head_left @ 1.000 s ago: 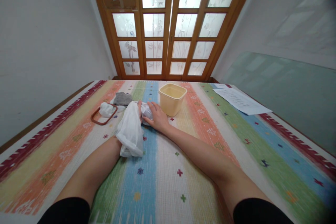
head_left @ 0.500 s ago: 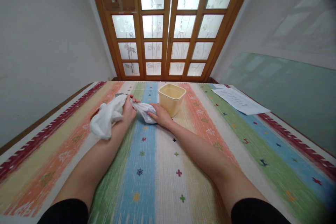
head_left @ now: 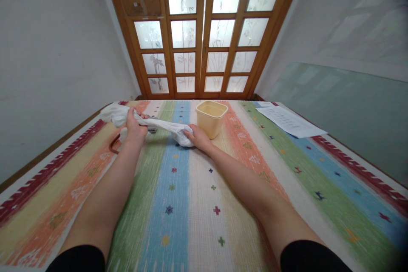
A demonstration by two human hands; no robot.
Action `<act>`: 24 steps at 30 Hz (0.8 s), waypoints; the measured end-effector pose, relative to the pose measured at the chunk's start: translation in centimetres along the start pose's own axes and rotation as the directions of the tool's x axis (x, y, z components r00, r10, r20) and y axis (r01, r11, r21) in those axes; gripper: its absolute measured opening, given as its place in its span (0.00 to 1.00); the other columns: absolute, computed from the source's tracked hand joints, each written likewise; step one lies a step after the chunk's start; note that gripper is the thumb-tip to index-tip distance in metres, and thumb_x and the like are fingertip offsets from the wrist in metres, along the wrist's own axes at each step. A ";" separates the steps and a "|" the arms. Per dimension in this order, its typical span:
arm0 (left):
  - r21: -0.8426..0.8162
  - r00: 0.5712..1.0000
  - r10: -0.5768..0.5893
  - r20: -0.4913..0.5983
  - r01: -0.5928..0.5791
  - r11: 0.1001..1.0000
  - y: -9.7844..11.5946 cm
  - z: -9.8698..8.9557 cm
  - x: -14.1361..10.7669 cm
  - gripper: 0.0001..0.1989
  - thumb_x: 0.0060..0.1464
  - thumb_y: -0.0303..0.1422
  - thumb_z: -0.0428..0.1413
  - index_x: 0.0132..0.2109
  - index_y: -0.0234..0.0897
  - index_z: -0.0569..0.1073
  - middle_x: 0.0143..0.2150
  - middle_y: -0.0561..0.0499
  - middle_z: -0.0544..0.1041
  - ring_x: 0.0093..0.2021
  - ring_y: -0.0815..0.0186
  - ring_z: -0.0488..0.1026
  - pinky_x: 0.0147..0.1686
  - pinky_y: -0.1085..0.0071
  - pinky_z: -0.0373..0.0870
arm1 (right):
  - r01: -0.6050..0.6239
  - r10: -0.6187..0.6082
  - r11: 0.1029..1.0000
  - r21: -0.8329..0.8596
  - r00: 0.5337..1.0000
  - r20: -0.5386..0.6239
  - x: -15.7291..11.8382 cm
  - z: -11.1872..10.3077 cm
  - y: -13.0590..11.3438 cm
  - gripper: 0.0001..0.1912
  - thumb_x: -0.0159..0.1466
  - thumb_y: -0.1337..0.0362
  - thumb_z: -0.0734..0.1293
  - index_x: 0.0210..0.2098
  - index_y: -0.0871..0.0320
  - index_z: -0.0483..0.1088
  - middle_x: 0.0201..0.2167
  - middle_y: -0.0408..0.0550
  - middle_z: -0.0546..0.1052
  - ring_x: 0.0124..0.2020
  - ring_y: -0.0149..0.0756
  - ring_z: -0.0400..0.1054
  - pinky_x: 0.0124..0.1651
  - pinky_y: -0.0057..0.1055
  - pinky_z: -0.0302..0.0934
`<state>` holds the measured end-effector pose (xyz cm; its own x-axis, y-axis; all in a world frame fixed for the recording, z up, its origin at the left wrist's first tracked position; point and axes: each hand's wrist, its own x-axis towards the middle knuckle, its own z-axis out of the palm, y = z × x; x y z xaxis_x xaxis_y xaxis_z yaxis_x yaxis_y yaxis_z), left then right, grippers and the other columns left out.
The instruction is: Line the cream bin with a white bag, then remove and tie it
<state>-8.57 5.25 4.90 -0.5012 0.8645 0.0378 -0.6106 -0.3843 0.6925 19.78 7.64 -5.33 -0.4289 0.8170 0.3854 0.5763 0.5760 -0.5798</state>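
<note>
A thin white plastic bag (head_left: 162,125) is stretched between my two hands above the striped tablecloth. My left hand (head_left: 136,124) is closed round its gathered part, and a loose, crumpled end (head_left: 114,114) sticks out to the left. My right hand (head_left: 199,138) grips the bulging end; what is inside cannot be made out. Below my left hand lies a reddish-brown curved loop (head_left: 112,143) with something white beside it. A small grey piece (head_left: 152,129) shows just right of that hand. Close behind my right hand stands a pale yellow square plastic tub (head_left: 210,124).
A printed white sheet of paper (head_left: 290,122) lies at the table's far right. The striped tablecloth (head_left: 204,204) covers the table. Walls flank it on both sides, and wooden doors with frosted panes (head_left: 200,34) stand beyond the far edge.
My left hand has moved left and slightly away, drawing the bag out into a long, taut strip. The reddish-brown loop now shows more. My right hand keeps its grip, nearly in place.
</note>
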 end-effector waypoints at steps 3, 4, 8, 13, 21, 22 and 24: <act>-0.049 0.998 0.049 -0.027 -0.050 0.998 0.7 -0.1 0.2 0.16 0.65 0.39 0.59 0.34 0.41 0.61 0.18 0.65 0.50 0.14 0.76 0.47 0.16 0.77 0.50 | -0.002 0.003 0.999 -0.040 1.000 0.027 0.1 0.1 0.2 0.22 0.75 0.48 0.61 0.57 0.56 0.71 0.50 0.51 0.80 0.49 0.39 0.74 0.51 0.31 0.64; -0.043 0.998 0.052 -0.028 -0.054 0.998 0.8 0.0 0.1 0.17 0.66 0.40 0.58 0.33 0.41 0.61 0.17 0.65 0.48 0.14 0.76 0.45 0.16 0.77 0.48 | 0.002 0.000 0.999 -0.046 1.000 0.031 0.1 0.1 0.2 0.22 0.75 0.48 0.61 0.58 0.56 0.71 0.51 0.52 0.80 0.50 0.39 0.74 0.51 0.31 0.64; -0.010 0.997 0.077 -0.014 -0.077 0.997 0.8 0.6 -0.5 0.18 0.68 0.43 0.57 0.33 0.41 0.61 0.17 0.65 0.47 0.14 0.76 0.43 0.15 0.77 0.46 | -0.002 0.003 0.999 -0.053 1.000 0.009 0.2 0.3 0.4 0.22 0.75 0.49 0.61 0.60 0.56 0.70 0.54 0.53 0.78 0.53 0.40 0.73 0.55 0.33 0.63; -0.019 0.999 0.034 -0.025 -0.035 0.999 1.7 0.7 -0.8 0.19 0.67 0.48 0.55 0.34 0.41 0.61 0.19 0.63 0.52 0.16 0.76 0.49 0.18 0.77 0.52 | -0.002 0.002 0.999 -0.032 1.000 0.009 0.1 0.2 0.4 0.22 0.75 0.50 0.62 0.62 0.56 0.69 0.55 0.54 0.78 0.55 0.41 0.72 0.58 0.34 0.62; 0.038 0.945 0.258 -0.202 -0.256 0.966 3.3 2.2 -2.0 0.26 0.71 0.57 0.38 0.34 0.40 0.57 0.28 0.57 0.58 0.22 0.73 0.51 0.21 0.73 0.53 | 0.048 -0.049 0.996 -0.071 0.999 -0.018 -0.5 0.6 -1.1 0.24 0.75 0.51 0.61 0.64 0.56 0.68 0.58 0.55 0.76 0.59 0.42 0.70 0.62 0.38 0.62; 0.107 0.911 0.350 -0.219 -0.334 0.936 3.3 2.4 -2.3 0.26 0.71 0.57 0.37 0.34 0.41 0.56 0.28 0.57 0.57 0.23 0.72 0.51 0.22 0.73 0.54 | 0.066 -0.073 0.994 -0.087 0.995 -0.070 -0.6 0.7 -1.3 0.24 0.75 0.52 0.61 0.65 0.57 0.66 0.62 0.57 0.73 0.63 0.43 0.67 0.65 0.39 0.60; 0.254 0.832 0.519 -0.197 -0.468 0.846 3.5 2.6 -3.0 0.26 0.72 0.56 0.34 0.35 0.41 0.54 0.30 0.57 0.54 0.26 0.71 0.53 0.27 0.74 0.58 | 0.113 -0.131 0.987 -0.115 0.978 -0.165 -0.7 0.7 -1.7 0.25 0.75 0.55 0.61 0.68 0.58 0.64 0.68 0.60 0.67 0.69 0.45 0.61 0.70 0.42 0.56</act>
<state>-7.61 2.20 9.10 -0.8548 0.4554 0.2489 -0.1262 -0.6476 0.7514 18.63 6.03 -5.09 -0.3806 0.7274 0.5710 0.6002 0.6641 -0.4459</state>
